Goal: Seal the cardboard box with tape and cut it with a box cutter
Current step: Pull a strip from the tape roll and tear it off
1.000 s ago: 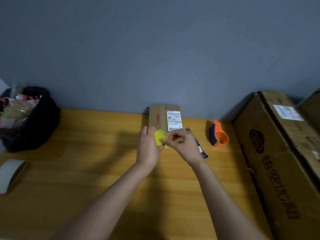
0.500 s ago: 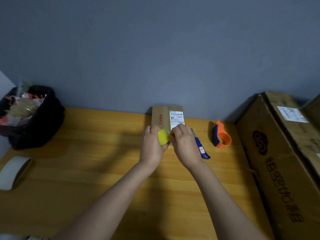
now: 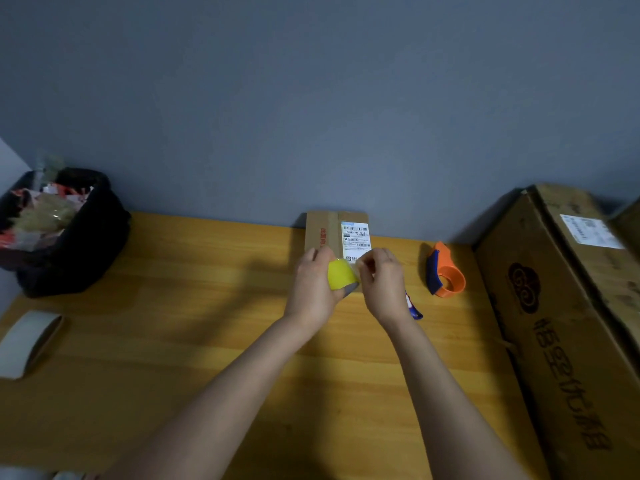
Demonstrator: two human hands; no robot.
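A small cardboard box (image 3: 327, 233) with a white shipping label lies against the wall at the table's far middle. Just in front of it my left hand (image 3: 313, 285) grips a yellow tape roll (image 3: 341, 274). My right hand (image 3: 382, 282) pinches at the roll's right edge, apparently on the tape end, which is too small to make out. A blue box cutter (image 3: 414, 308) lies on the table behind my right wrist, mostly hidden.
An orange and blue tape dispenser (image 3: 445, 271) lies right of my hands. A large cardboard box (image 3: 561, 323) fills the right side. A black bag (image 3: 59, 230) with clutter sits at far left, and a white tape roll (image 3: 29, 342) lies near the left edge.
Both hands stay together at the yellow roll in front of the box. My right fingers shifted from the roll's front to its upper right edge.
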